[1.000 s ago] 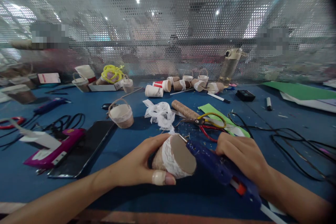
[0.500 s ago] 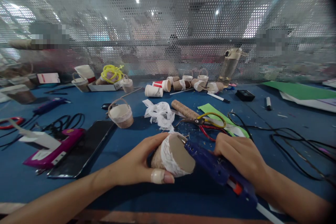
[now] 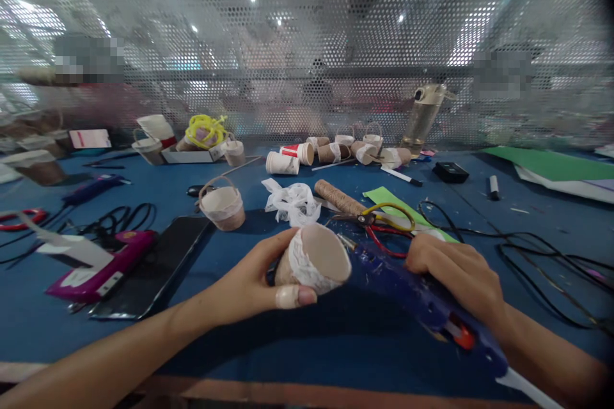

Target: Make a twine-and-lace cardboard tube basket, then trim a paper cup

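My left hand point(image 3: 249, 284) grips a small paper cup point(image 3: 314, 260) wrapped in twine with a white lace band round its rim; the open mouth faces me. A strip of tape is wound round my thumb. My right hand point(image 3: 455, 275) holds a blue glue gun point(image 3: 422, 300) with an orange trigger. Its nozzle points left and sits just right of the cup's rim, with a small gap. Both hands hover low over the blue table point(image 3: 288, 351).
Yellow-handled scissors point(image 3: 378, 220), a twine roll point(image 3: 338, 198), crumpled lace point(image 3: 292, 201) and green paper lie just beyond. A finished cup basket point(image 3: 221, 204), a phone point(image 3: 153, 255) and a pink device point(image 3: 100, 265) sit left. Black cables point(image 3: 527, 249) trail right. A mesh screen point(image 3: 307, 45) backs the table.
The cup has tilted so that its open mouth shows more. The glue gun has drawn back to the right, its nozzle off the rim.
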A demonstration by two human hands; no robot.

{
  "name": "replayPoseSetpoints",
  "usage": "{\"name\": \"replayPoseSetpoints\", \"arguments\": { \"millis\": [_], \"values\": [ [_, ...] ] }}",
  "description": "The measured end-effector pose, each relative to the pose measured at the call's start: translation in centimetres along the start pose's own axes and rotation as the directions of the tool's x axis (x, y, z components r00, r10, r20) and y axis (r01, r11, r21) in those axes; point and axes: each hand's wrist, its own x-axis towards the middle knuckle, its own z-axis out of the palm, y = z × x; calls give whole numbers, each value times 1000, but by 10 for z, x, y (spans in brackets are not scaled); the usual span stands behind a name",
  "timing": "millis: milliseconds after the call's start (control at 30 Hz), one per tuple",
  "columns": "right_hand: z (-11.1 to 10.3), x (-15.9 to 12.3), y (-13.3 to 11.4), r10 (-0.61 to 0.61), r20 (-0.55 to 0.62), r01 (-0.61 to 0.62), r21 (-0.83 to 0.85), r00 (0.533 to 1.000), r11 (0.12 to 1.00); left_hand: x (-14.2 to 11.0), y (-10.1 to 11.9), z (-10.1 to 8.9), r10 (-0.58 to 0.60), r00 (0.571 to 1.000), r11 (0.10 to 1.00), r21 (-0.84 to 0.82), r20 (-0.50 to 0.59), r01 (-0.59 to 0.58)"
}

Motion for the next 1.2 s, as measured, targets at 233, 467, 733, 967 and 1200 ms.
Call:
{"name": "replayPoseSetpoints", "arguments": {
  "millis": [233, 467, 733, 967, 1200],
  "values": [
    [11, 4, 8, 122, 149, -101, -142, 981, 985, 0, -10, 2, 24, 910, 999, 32, -414, -12],
    [13, 5, 6, 82, 468, -77, -30, 880, 997, -8, -13, 4, 103, 919, 994, 81, -381, -78],
    [11, 18, -3, 100, 642, -92, -45, 760, 995, -9, -8, 5, 16, 993, 999, -26, -120, -19],
    [5, 16, 4, 59, 631, -193, 146, 773, 970, -8, 1, 7, 91, 996, 990, 107, -4, -91],
    [-4, 23, 12, 45, 635, -168, 136, 771, 976, -8, -5, 9, 235, 972, 966, 107, 20, -236]
  ]
}}
